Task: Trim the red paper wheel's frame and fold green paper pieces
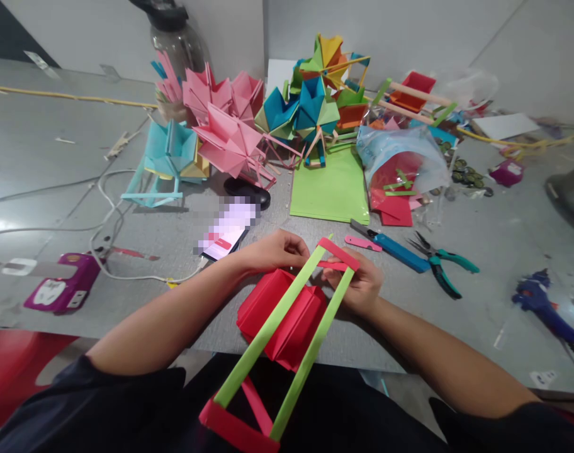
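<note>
A papercraft piece lies across the table's front edge toward my body. It has a red folded-paper body (287, 318) under a long frame of two green paper strips (268, 321), joined by red strips at both ends. At the far end, my right hand (361, 283) is closed around a narrow red paper strip (332, 265) below the frame's crossbar (338, 253), which partly covers its fingers. My left hand (284, 250) has its fingers pinched together at the left end of that same strip. The fingertips' exact contact is partly hidden.
Finished pink (230, 141), blue and green paper pieces crowd the back. A phone (230, 229) lies left of my hands, green paper sheets (329, 189) beyond them. Rightward lie a blue cutter knife (400, 251), pliers (440, 258) and a glue gun (544, 305).
</note>
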The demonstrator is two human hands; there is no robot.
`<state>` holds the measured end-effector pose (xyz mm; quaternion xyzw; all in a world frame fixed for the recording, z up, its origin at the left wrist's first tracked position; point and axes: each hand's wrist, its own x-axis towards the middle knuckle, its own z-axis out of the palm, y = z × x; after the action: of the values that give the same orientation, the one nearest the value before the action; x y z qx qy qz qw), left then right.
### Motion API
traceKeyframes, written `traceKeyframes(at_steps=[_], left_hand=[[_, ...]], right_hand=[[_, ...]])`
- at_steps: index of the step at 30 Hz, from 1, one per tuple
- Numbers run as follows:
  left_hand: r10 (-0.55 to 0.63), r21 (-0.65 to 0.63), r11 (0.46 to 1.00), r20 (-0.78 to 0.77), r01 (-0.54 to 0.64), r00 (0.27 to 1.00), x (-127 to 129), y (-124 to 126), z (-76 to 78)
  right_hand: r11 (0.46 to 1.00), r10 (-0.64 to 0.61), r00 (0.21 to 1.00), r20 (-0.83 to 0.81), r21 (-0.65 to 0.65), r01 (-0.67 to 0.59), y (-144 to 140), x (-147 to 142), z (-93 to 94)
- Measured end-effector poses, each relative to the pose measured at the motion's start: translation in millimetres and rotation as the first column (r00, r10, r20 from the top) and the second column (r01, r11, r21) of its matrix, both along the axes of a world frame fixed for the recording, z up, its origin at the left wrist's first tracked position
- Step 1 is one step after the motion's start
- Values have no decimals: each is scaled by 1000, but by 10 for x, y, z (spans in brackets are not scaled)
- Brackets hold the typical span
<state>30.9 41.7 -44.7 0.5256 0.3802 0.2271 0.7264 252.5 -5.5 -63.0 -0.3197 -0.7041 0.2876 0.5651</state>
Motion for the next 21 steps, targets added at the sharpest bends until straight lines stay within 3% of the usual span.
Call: traceKeyframes(at_steps=[7, 12, 17, 21], left_hand=[[10, 175, 984, 27, -14, 1000, 36, -61, 1], [14, 355, 935, -82, 16, 997, 6, -75, 20], [43, 567, 822, -160, 56, 986, -54, -20, -6], [60, 731, 682, -104, 35, 993, -61, 11, -66]], right_hand=[[999, 31, 999, -13, -17, -31, -6, 3, 19], [1000, 30, 1000, 5, -3, -30, 2, 13, 38], [1000, 23, 999, 35, -12, -23, 1, 22, 44], [999, 34, 999, -1, -25, -34, 5, 13, 23]])
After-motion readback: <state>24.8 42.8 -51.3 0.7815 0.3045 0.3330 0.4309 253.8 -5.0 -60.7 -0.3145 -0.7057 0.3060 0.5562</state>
